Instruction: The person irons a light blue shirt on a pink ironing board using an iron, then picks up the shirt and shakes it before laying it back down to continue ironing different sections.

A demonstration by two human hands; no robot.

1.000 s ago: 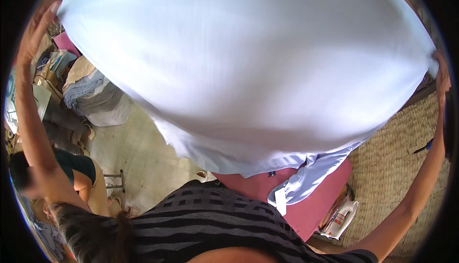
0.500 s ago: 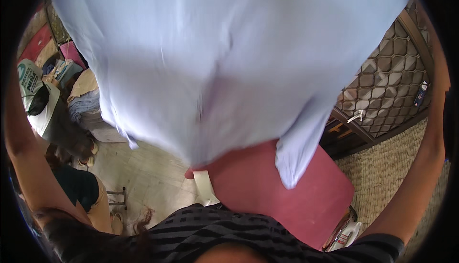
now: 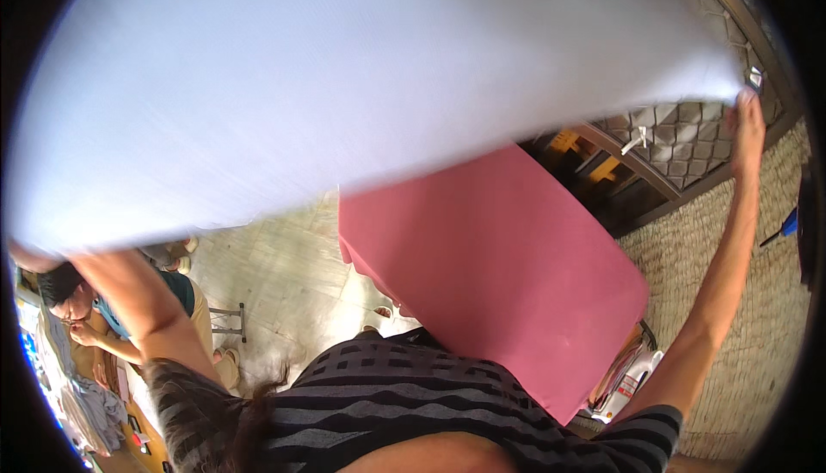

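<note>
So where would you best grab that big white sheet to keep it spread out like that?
At its outer corners, coming from the sides. The white sheet is stretched wide and flat; the right hand pinches its far right corner, and the left arm reaches to the opposite edge, where the hand is hidden.

Black-and-grey striped short-sleeved top, bare forearms, long dark hair
</note>
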